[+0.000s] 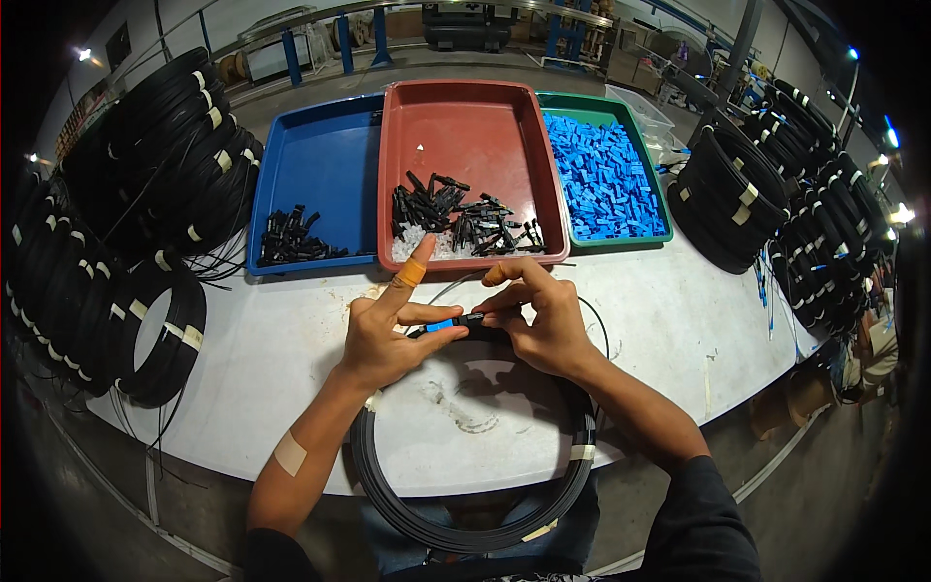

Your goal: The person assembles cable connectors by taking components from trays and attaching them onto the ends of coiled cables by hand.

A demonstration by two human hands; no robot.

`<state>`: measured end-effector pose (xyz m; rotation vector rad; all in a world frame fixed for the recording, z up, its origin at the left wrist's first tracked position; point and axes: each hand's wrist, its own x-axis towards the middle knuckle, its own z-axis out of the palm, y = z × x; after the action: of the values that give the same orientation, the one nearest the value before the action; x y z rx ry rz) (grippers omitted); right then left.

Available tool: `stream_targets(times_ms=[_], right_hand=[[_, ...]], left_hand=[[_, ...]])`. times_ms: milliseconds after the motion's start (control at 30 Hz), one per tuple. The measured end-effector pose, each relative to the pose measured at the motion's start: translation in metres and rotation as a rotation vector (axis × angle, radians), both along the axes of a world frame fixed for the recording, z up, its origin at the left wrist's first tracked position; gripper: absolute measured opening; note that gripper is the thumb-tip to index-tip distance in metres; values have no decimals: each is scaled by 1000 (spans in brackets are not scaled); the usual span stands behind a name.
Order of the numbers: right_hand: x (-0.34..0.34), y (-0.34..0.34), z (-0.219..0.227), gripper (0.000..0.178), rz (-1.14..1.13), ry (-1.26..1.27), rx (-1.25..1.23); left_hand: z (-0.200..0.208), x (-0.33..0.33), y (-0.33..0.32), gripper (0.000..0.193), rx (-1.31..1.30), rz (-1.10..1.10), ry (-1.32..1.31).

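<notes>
Between thumb and middle finger, my left hand (380,335) pinches a small blue connector (440,327); its orange-taped index finger points up. My right hand (543,325) pinches a small black connector piece (472,318) that meets the blue one end to end. Whether the two are locked together cannot be made out. The right index finger, also taped orange, is curled above. Below both hands a coil of black cable (365,456), bound with pale tape, lies partly on the table and overhangs its near edge above my lap. A thin loose cable loop (607,335) curves beside my right hand.
On the white table (669,330) stand a blue tray (320,155) and a red tray (465,116) with black connector parts, the red one also holding clear bits. A green tray (669,228) holds many blue connectors. Taped cable coils (160,330) (722,199) are stacked at both sides.
</notes>
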<state>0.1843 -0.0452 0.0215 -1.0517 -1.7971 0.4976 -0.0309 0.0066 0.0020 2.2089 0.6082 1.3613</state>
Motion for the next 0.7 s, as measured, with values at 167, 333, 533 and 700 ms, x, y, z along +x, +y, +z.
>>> stream_targets(times_ms=[167,333,533,700], right_hand=[[5,11,-12,41,28,-58,-116],[12,25,-20,47,115,-164,-304],[15,15,-9,62,127,-425,-188],[7,4,-9,66,96,-478,-134]], left_hand=[[7,-8,-1,99,-57,24,132],[13,-40,-1,91,-182,135,110],[19,-109,-114,57,-510,595,105],[-3,-103,-238,74,-1005,436,-90]])
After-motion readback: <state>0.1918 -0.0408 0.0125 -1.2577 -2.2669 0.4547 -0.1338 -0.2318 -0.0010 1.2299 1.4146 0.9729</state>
